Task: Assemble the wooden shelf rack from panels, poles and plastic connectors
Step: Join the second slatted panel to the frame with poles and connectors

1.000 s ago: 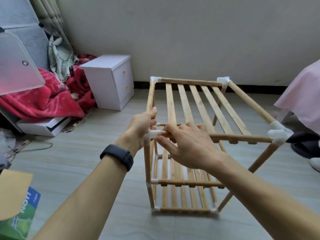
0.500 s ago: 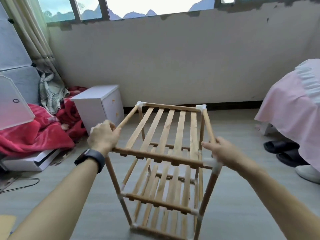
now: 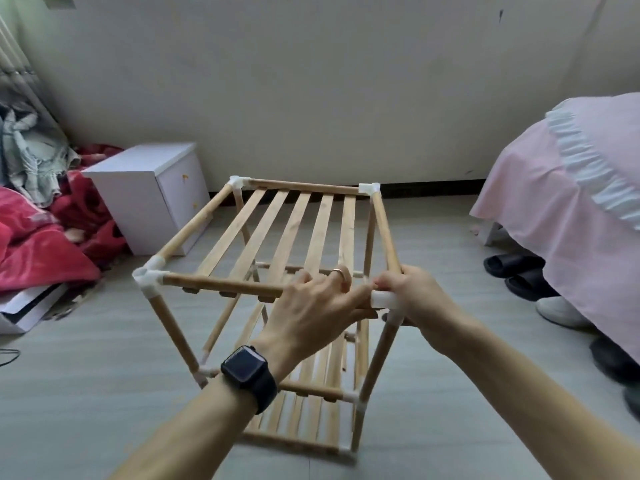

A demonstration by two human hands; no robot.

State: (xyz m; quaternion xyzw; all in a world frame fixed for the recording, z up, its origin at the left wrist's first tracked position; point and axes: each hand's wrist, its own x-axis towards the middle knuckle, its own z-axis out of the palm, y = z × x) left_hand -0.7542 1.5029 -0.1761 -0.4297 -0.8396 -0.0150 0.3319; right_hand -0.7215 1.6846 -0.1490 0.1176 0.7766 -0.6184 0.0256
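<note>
Wooden shelf rack [image 3: 277,258] stands upright on a grey floor [image 3: 86,393] in front of a pale wall, its slatted top panel [image 3: 294,226] framed by round poles and white plastic connectors. Both hands meet at the rack's near right top corner. The left hand [image 3: 318,306], with a dark watch [image 3: 247,370] on the wrist and a ring on one finger, wraps over the near top pole [image 3: 214,284] just beside the corner. The right hand [image 3: 412,292] closes around the white corner connector [image 3: 384,300] and the end of the right side pole [image 3: 382,226]. Two lower slatted tiers show beneath the hands, joined by upright poles. The near left corner connector [image 3: 149,277] sits untouched. A white bedside cabinet [image 3: 152,199] stands behind the rack to the left, next to a red blanket [image 3: 38,247]. A bed with a pink cover [image 3: 561,209] fills the right edge, with dark slippers [image 3: 516,271] on the floor beside it.
</note>
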